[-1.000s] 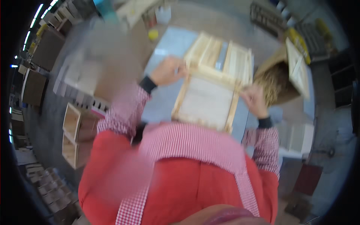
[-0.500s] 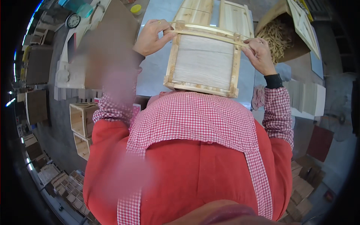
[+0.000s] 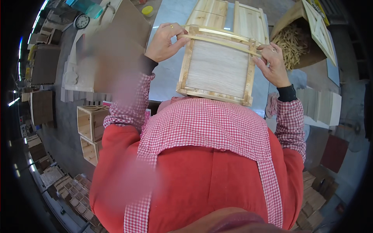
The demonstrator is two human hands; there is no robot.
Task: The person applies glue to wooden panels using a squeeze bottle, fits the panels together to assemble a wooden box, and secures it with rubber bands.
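A light wooden frame or shallow crate (image 3: 185, 69), filled by a whitish panel (image 3: 218, 68), lies on the table close against my apron. Across its far end a tan rubber band (image 3: 219, 43) is stretched taut from one side to the other. My left hand (image 3: 167, 40) is closed on the band's left end beside the far left corner. At the far right corner my right hand (image 3: 272, 64) pinches the other end, thumb against fingers. Just beyond lie slatted wooden panels (image 3: 250, 21).
At the right, a cardboard box (image 3: 316, 54) holds a heap of tan bands (image 3: 291, 46). Stacked pale boards (image 3: 316, 105) stand below it. On the left are a round clock (image 3: 81, 21), a yellow lid (image 3: 147, 11) and open wooden crates (image 3: 90, 122). A blurred patch hides part of the left side.
The whole view has shifted slightly, with everything sitting a little lower and to the right. Both hands still grip the stretched rubber band at the frame's far end.
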